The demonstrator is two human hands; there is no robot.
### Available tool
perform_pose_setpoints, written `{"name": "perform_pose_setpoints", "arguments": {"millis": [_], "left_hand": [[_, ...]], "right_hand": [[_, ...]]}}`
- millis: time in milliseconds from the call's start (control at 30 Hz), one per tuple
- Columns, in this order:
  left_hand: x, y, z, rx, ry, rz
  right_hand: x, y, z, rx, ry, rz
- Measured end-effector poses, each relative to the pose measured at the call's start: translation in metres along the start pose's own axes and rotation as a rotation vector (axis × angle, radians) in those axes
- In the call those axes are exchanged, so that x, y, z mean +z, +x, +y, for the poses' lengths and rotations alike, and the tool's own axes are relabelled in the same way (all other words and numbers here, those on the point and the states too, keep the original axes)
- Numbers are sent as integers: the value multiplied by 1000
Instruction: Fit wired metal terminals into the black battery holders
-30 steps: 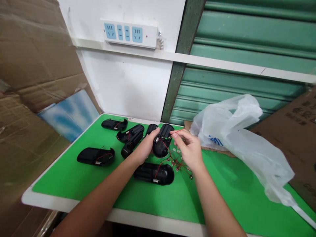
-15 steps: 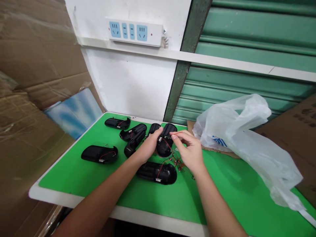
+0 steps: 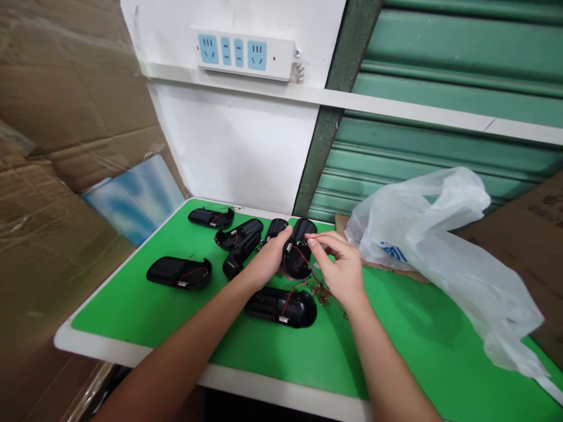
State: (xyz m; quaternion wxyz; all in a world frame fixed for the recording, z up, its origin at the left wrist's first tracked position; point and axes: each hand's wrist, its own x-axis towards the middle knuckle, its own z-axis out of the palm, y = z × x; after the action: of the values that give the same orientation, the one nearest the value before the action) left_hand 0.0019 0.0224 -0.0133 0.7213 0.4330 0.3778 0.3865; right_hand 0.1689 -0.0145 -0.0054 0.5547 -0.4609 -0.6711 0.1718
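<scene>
My left hand [image 3: 273,253] is closed on the side of a black plastic shell [image 3: 299,264], which is tilted up and shows its hollow inside. A red wire and a small white connector sit in that shell. My right hand [image 3: 338,258] pinches a thin wire [image 3: 314,235] between thumb and forefinger at the shell's right side. Below it, a tangle of red wires with small metal parts [image 3: 323,291] lies on the green mat. Nearer to me rests another black shell [image 3: 285,308] with a red wire and a white connector.
Several more black shells lie left and behind, among them one at the left [image 3: 178,272] and one at the back [image 3: 211,217]. A plastic bag [image 3: 431,246] slumps over the right side. Cardboard [image 3: 65,146] stands at the left; a power strip [image 3: 244,54] is on the wall.
The whole view has shifted slightly. Both hands keep their grips on the shell and the wire, with hardly any movement.
</scene>
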Motion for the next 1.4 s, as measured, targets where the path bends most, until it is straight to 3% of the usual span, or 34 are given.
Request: {"name": "perform_pose_setpoints", "arguments": {"millis": [333, 533, 1133, 1400], "left_hand": [[5, -5, 7, -46, 57, 65], [3, -5, 5, 27, 121, 25], [8, -21, 5, 348, 520, 111], [6, -17, 9, 389, 433, 57]], "right_hand": [[-1, 1, 1, 14, -47, -29], [-2, 0, 2, -9, -103, -72], [0, -3, -1, -56, -159, -88], [-3, 0, -4, -42, 36, -85]]}}
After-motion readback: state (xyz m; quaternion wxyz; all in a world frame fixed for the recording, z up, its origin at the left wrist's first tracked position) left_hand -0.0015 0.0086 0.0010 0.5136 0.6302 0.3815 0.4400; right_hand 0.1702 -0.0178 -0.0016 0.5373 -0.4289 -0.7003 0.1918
